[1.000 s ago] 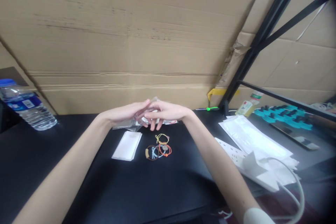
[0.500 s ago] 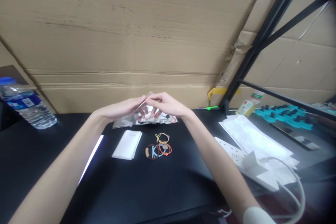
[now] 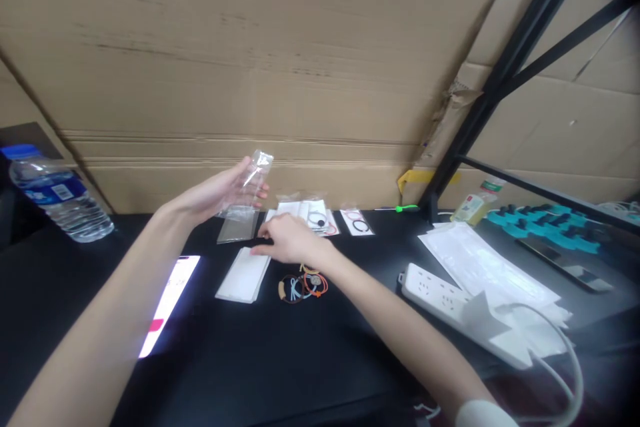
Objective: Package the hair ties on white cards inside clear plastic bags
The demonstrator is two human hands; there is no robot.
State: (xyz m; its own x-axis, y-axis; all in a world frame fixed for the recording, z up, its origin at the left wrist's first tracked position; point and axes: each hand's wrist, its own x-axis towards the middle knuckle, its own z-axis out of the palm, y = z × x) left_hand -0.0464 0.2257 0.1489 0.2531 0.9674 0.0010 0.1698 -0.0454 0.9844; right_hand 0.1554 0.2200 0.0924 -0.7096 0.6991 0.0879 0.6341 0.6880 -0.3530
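Observation:
My left hand holds a clear plastic bag upright, its fingers behind the film. Below it more clear bags lie flat. My right hand is over the top edge of a stack of white cards, fingers bent and thumb beside the cards; whether it grips one cannot be made out. Bracelets in orange, blue, brown and yellow lie right of the cards, partly under my right wrist. Behind my right hand are white cards with cord bracelets, and one more lies apart to the right.
A lit phone lies beside my left forearm. A water bottle leans at the left. On the right are a power strip, white plastic packets, a bottle of yellow liquid and a green-handled tool.
My hands have moved apart. The left has lifted the clear bag up and left; the right has come down toward the white cards, uncovering the packed bracelets behind.

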